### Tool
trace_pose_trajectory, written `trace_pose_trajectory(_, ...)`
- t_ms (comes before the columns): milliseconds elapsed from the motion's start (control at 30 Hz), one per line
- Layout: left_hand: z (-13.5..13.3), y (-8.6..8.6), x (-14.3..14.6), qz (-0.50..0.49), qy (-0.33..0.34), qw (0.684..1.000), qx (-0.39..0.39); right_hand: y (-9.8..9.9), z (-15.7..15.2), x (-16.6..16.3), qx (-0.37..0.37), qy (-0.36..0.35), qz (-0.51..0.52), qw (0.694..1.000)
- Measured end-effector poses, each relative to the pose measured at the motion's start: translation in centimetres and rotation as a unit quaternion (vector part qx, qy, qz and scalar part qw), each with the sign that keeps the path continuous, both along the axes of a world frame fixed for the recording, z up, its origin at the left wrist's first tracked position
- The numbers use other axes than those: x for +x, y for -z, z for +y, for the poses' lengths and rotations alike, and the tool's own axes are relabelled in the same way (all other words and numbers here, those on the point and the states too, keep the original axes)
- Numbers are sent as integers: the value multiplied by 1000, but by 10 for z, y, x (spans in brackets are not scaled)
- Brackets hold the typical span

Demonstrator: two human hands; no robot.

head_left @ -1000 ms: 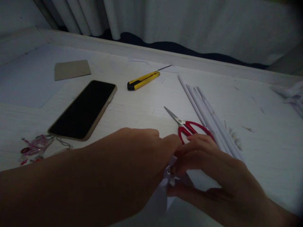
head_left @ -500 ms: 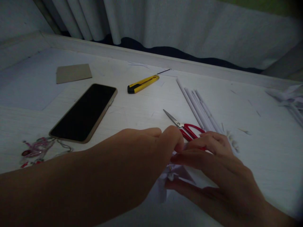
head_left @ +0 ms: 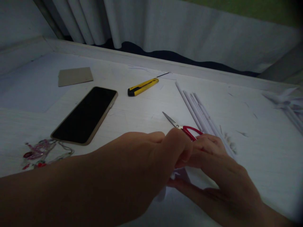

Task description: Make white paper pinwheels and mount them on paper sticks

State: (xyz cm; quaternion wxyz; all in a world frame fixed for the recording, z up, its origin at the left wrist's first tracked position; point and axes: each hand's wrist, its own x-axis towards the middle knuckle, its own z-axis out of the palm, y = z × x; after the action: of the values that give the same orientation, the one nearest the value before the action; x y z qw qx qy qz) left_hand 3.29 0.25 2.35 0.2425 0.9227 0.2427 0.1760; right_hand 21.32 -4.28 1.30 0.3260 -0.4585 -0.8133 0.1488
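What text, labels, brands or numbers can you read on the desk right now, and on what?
No readable text anywhere.
Phone: screen dark, blank.
Yellow utility knife: no legible marking.
Cardboard piece: blank.
White paper pinched by the left hand and right hand: no print shows.
Pink trinkets: too blurred to tell.

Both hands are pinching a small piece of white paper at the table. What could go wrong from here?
1. The scissors lie right by the right hand, with their handles partly hidden behind its fingers. A careless move might knock them or nick a finger.
2. The left hand and the right hand both pinch the paper, so pulling apart could tear it.
3. The light is dim, so small details may be missed.
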Motion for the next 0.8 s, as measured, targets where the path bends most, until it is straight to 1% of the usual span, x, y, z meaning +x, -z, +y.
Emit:
trace_pose_trajectory(200, 5, -10, 0, 25, 3, 1000, 16, -4, -1, 4, -21, 27, -1, 999)
trace_pose_trajectory(300, 7, -17, 3, -1, -20, 1000, 6, -7, 0, 8, -3, 30, 4, 1000)
trace_pose_trajectory(400, 9, -22, 3, -59, -47, 997, 6, -9, 2, 11, 24, 28, 6, 999)
trace_pose_trajectory(467, 13, -22, 1, -95, -100, 990, -5, -9, 3, 13, 32, 29, 13, 999)
trace_pose_trajectory(533, 19, -19, -2, -104, -166, 977, -78, -8, 3, 15, 41, 36, 25, 998)
trace_pose_trajectory(567, 22, -16, -2, -99, -174, 968, -149, -8, 4, 16, 49, 41, 31, 997)
trace_pose_trajectory(600, 25, -13, -2, -86, -162, 956, -231, -7, 4, 17, 59, 45, 38, 997)
trace_pose_trajectory(667, 29, -8, 1, -62, -113, 920, -370, -5, 6, 18, 81, 51, 49, 994)
trace_pose_trajectory(733, 31, -3, 7, -67, -45, 887, -455, -3, 6, 18, 90, 49, 52, 993)
trace_pose_trajectory(800, 30, 1, 13, -112, 22, 853, -510, -2, 7, 17, 89, 46, 55, 993)
